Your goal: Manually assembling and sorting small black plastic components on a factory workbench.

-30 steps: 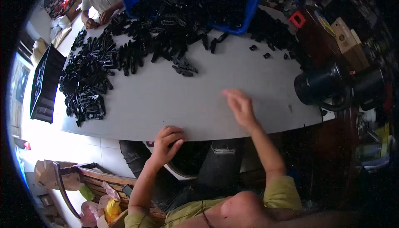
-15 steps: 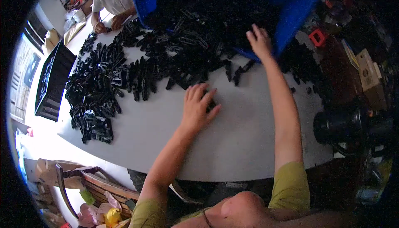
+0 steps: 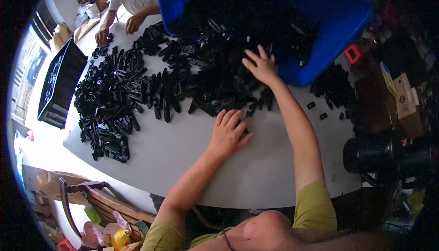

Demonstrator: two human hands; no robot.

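A large heap of small black plastic parts (image 3: 215, 75) spills from a tipped blue bin (image 3: 340, 54) onto the white table (image 3: 183, 155). At the heap's near edge lies my left hand (image 3: 227, 134), palm down with its fingers apart; something black shows beneath the fingers, partly hidden. Over the parts by the bin's mouth reaches my right hand (image 3: 263, 68), its fingers spread and nothing visible in its grasp.
A black crate (image 3: 61, 84) stands at the left. Across the table, a person's hands (image 3: 135, 22) are near the parts. More black parts (image 3: 336, 84) lie right of the bin. Black cylindrical equipment (image 3: 370, 155) and a cardboard box (image 3: 404, 93) are at right, a wooden chair (image 3: 114, 207) at lower left.
My right hand has drawn left and nearer from inside the bin to the heap at its mouth. My left hand stays near the heap's edge. The whole view has shifted slightly.
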